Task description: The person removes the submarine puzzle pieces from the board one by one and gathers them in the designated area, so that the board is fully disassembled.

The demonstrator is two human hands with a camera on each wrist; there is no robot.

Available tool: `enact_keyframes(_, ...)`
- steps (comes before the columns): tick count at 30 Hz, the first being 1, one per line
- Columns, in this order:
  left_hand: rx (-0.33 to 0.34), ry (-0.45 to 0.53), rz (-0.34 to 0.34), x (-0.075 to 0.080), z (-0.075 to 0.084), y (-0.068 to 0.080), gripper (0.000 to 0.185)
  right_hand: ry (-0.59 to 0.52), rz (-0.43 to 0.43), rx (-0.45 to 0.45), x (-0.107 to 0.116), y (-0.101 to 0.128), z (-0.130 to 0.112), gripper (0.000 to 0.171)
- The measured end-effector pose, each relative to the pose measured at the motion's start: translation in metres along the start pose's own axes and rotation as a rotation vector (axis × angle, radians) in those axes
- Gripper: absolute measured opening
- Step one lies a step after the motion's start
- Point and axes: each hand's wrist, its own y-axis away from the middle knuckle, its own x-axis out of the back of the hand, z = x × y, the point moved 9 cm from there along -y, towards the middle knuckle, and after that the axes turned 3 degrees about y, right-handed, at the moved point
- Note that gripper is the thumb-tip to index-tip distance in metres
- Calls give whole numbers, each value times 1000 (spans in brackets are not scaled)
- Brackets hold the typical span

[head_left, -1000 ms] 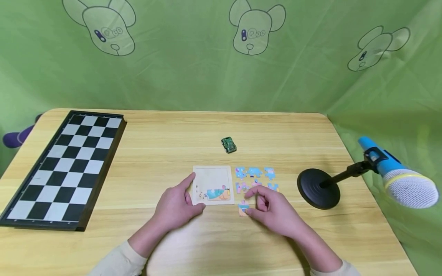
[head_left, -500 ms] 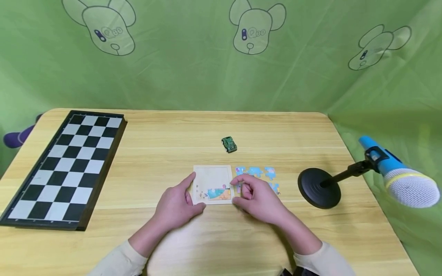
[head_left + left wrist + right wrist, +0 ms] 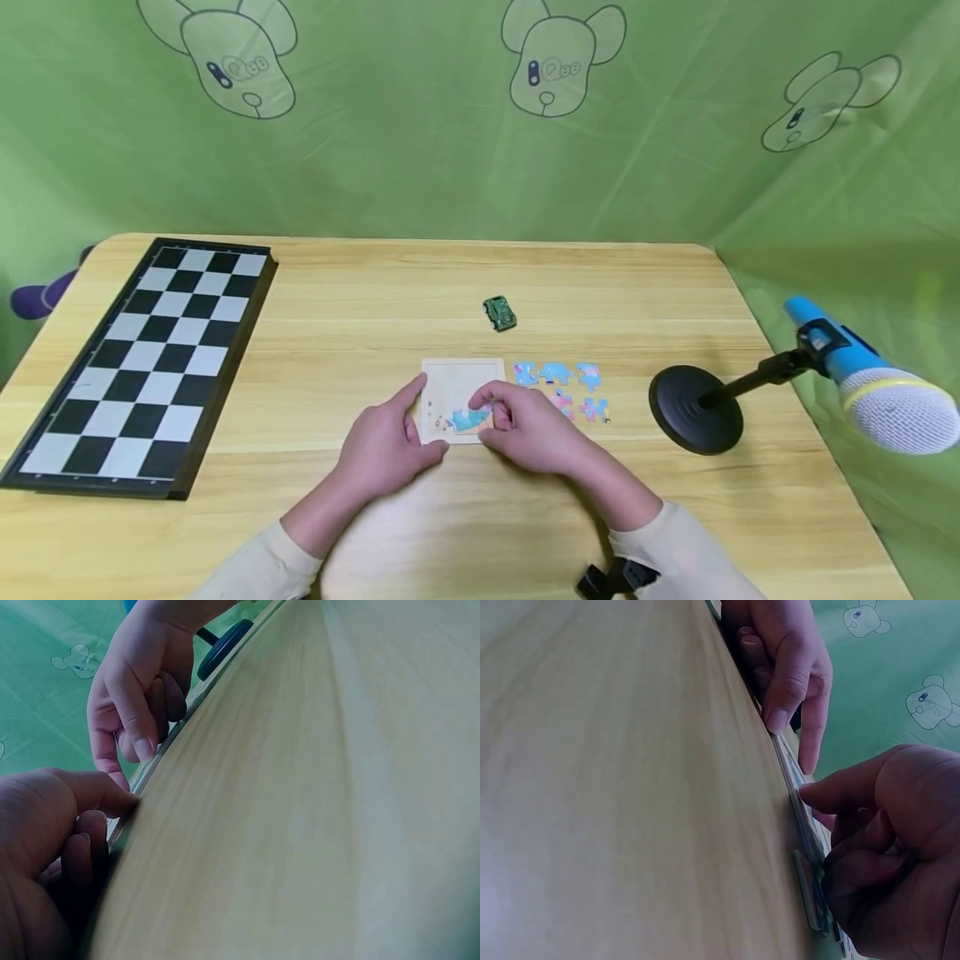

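both arms wear pale cream long sleeves [image 3: 255, 571], with a black strap [image 3: 618, 577] at the right wrist.

A staged play corner is suggested: a wooden table [image 3: 375, 283] is backed by a green bear-print cloth [image 3: 420, 125], with a chessboard [image 3: 142, 358] and a microphone [image 3: 862, 383] set out.

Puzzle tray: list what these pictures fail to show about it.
- Puzzle tray, head view: the right hand covers its lower right corner, so any piece pinched there is hidden.
- Left hand hides the tray's lower left edge.
- Wrist views: tray seen edge-on, picture unreadable.
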Motion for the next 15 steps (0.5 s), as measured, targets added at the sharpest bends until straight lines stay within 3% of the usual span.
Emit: enact_keyframes(15, -6, 9, 1, 0, 1, 1, 91, 26, -25, -36, -4, -3, 3, 23)
